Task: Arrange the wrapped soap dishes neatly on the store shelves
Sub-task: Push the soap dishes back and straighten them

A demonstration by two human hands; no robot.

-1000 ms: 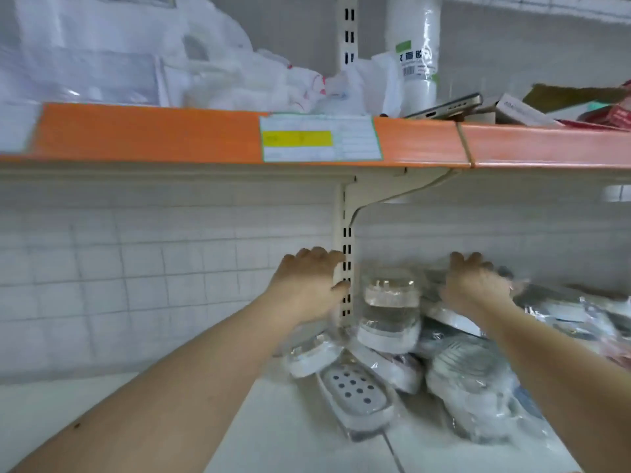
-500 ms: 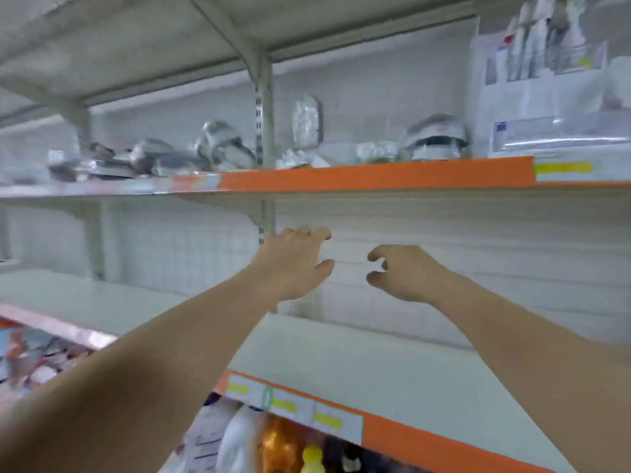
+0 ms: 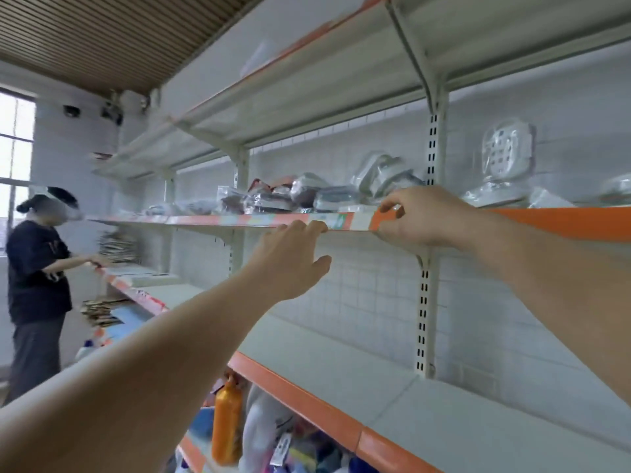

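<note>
Orange edging on the upper shelf (image 3: 563, 221) is pinched by the right hand (image 3: 415, 220), likely steadying; the left hand (image 3: 290, 264) reaches up empty, fingers loose, toward the wrapped soap dishes (image 3: 382, 186)

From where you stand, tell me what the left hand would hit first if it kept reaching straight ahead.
Probably the orange front edge of the upper shelf: the left hand has its fingers right at that edge. Depth is unclear, so it might pass just under, toward the tiled back wall.
</note>
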